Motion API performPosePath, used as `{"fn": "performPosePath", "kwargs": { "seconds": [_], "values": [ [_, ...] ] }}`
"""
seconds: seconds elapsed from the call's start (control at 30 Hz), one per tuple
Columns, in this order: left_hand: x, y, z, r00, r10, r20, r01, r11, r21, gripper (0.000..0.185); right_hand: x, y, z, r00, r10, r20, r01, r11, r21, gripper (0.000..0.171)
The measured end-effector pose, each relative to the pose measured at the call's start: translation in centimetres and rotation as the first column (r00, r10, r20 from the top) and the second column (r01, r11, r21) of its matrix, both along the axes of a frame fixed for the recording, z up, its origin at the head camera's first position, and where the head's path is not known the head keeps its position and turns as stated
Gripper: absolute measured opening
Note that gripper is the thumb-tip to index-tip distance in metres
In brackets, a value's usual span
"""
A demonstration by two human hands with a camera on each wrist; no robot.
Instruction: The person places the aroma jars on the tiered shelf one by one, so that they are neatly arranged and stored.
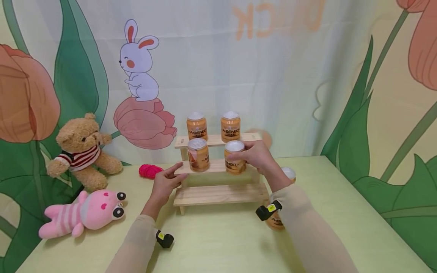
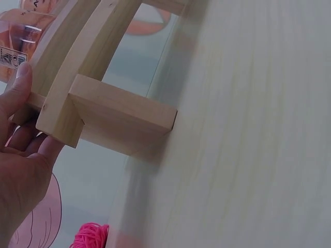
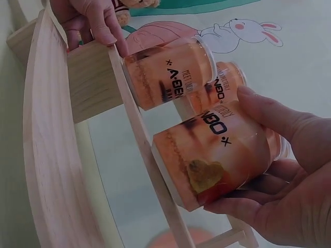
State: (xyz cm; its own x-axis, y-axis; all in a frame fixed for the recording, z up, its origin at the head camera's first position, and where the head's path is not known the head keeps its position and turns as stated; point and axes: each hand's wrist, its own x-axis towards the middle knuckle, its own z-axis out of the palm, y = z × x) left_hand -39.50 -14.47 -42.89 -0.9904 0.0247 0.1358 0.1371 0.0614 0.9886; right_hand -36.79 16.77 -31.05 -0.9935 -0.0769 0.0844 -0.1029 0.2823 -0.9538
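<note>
The right hand (image 1: 256,155) had its fingers (image 3: 269,116) clamped round an orange jar (image 1: 235,157) on the wooden rack's (image 1: 218,193) middle step, while the left hand's (image 1: 167,182) straight fingers braced that step's end, so a nudge might have toppled the neighbouring jar (image 1: 198,154) beside them.

Top left jar (image 1: 197,127): orange label, dark print, "A-BENDO".
Top right jar (image 1: 230,127): "A-BENDO", smaller lines beneath too small to read.
Held jar (image 1: 235,157): "A-BENDO" partly covered in the head view; right wrist view shows "BDO ×" on its side (image 3: 217,155).
Middle left jar (image 3: 170,72): "× A-BEN", fine print above it blurred.
Backdrop (image 1: 278,17): large orange letters seen mirrored, ending "CK"; the rest is faint.
</note>
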Motion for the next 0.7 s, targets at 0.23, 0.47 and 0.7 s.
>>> {"fn": "performPosePath", "kwargs": {
  "seconds": [0.23,0.47,0.7],
  "values": [
    [-0.1,-0.2,-0.2,1.0,-0.005,0.001,0.005,1.0,0.013,0.058,-0.3,-0.4,-0.3,1.0,0.004,-0.005,-0.004,1.0,-0.011,0.063],
    [0.0,-0.2,-0.2,1.0,-0.007,-0.009,0.007,1.0,0.009,0.058,-0.8,-1.2,-0.4,1.0,0.005,0.006,-0.005,0.998,-0.056,0.061],
    [0.0,-0.1,-0.2,1.0,0.001,-0.005,-0.001,1.0,0.021,0.058,-1.4,-1.2,-0.1,0.995,-0.01,0.102,0.017,0.998,-0.065,0.07]
  ]
}}
